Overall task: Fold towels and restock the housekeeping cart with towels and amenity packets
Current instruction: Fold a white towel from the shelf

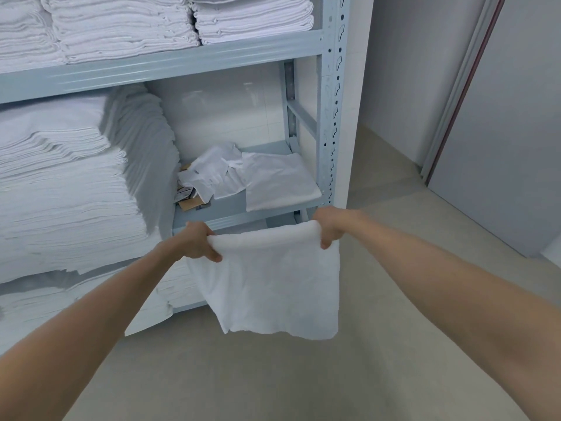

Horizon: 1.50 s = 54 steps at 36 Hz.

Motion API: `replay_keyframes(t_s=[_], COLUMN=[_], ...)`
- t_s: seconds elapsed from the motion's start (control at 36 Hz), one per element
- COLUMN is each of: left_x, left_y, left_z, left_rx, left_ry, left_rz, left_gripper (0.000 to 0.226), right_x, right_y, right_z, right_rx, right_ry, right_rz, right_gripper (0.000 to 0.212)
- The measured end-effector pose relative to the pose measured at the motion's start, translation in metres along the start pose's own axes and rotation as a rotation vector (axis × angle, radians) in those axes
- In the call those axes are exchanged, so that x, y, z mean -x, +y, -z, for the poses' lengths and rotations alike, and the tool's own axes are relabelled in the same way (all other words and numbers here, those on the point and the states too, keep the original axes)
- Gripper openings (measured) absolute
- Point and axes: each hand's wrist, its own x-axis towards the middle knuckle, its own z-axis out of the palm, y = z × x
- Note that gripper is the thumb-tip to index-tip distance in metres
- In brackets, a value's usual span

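**Before the shelving, a towel held taut**

Between both hands, the white towel [270, 278] hangs folded, its top edge running left to right; left hand [197, 243] and right hand [329, 227] grip its corners. Behind, a grey metal shelf [212, 208] holds stacked linens [69, 189]; beige floor [303, 381] below.

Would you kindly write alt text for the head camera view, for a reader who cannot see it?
Both hands, left hand and right hand, hold a white towel by its top fold, hanging in front of a grey metal shelf rack holding stacked white linens, a folded cloth and loose packets.
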Motion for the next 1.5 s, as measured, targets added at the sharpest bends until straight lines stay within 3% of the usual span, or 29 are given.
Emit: replay_keyframes(t_s=[0.14, 0.25, 0.39, 0.61, 0.94, 1.17, 1.25, 1.33, 1.42, 1.5], left_x=[-0.007, -0.009, -0.011, -0.018, -0.07, -0.149, -0.191, -0.231, -0.265, -0.287], left_y=[-0.009, -0.018, -0.027, -0.034, -0.031, -0.006, 0.012, 0.038, 0.065, 0.082], left_z=[0.0, 0.007, 0.02, 0.034, 0.05, 0.064, 0.078, 0.109, 0.151, 0.185], left_rx=[-0.091, -0.162, -0.101, -0.157, 0.014, 0.087, 0.123, 0.146, 0.126, 0.124], left_ry=[0.027, 0.051, 0.024, -0.004, -0.108, -0.099, -0.028, 0.146, 0.488, 0.816], left_rz=[-0.038, -0.109, -0.133, -0.216, -0.216, -0.145, -0.115, -0.085, -0.161, -0.303], left_gripper=[0.044, 0.042, 0.028, 0.023, 0.016, 0.022, 0.016, 0.014, 0.011, 0.021], right_x=[-0.001, -0.004, -0.007, -0.013, -0.052, -0.13, -0.17, -0.209, -0.241, -0.259], right_y=[-0.007, -0.01, -0.013, -0.014, 0.001, 0.039, 0.056, 0.066, 0.073, 0.076], right_z=[-0.003, -0.002, 0.003, 0.009, 0.014, 0.044, 0.072, 0.118, 0.174, 0.222], right_rx=[0.006, 0.021, -0.051, -0.178, -0.413, -0.541, -0.593, -0.617, -0.59, -0.521], right_ry=[0.01, 0.045, 0.05, 0.024, 0.204, 0.188, 0.267, 0.478, 0.787, 1.044], right_rz=[-0.038, -0.034, -0.014, -0.105, -0.15, -0.104, -0.119, -0.133, -0.081, 0.019], right_gripper=[0.047, 0.057, 0.031, 0.027, 0.025, 0.018, 0.015, 0.015, 0.016, 0.037])
